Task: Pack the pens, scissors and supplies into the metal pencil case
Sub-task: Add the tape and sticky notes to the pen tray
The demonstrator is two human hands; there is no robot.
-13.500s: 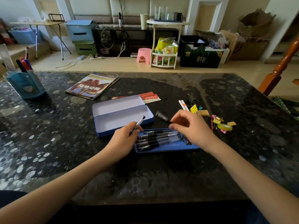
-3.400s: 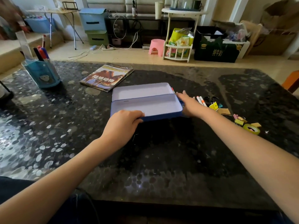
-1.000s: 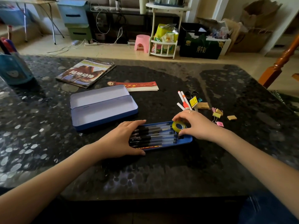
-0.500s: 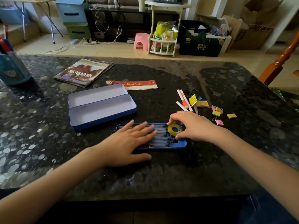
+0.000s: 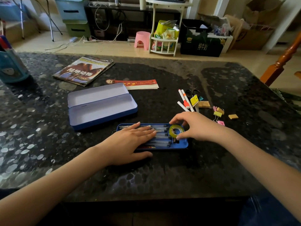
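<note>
A blue inner tray point(image 5: 184, 145) lies near the table's front, holding several dark pens point(image 5: 162, 137) side by side. My left hand point(image 5: 130, 142) rests flat on the pens, fingers spread. My right hand point(image 5: 197, 126) pinches a yellow-green tape roll point(image 5: 176, 130) at the tray's right end. The open blue metal pencil case point(image 5: 101, 108) sits behind and to the left, its inside bare. White and orange markers point(image 5: 184, 101), black scissors point(image 5: 192, 92), binder clips point(image 5: 218, 114) and an eraser point(image 5: 233, 116) lie to the right.
A magazine point(image 5: 84, 70) and a red paper strip point(image 5: 138, 83) lie behind the case. A blue pen holder point(image 5: 11, 66) stands at the far left edge. A wooden chair post point(image 5: 283, 62) rises past the table's right side.
My left hand has flattened over the pens, having held the tray's left end one second ago. My right hand has set the tape roll lower onto the tray's right end.
</note>
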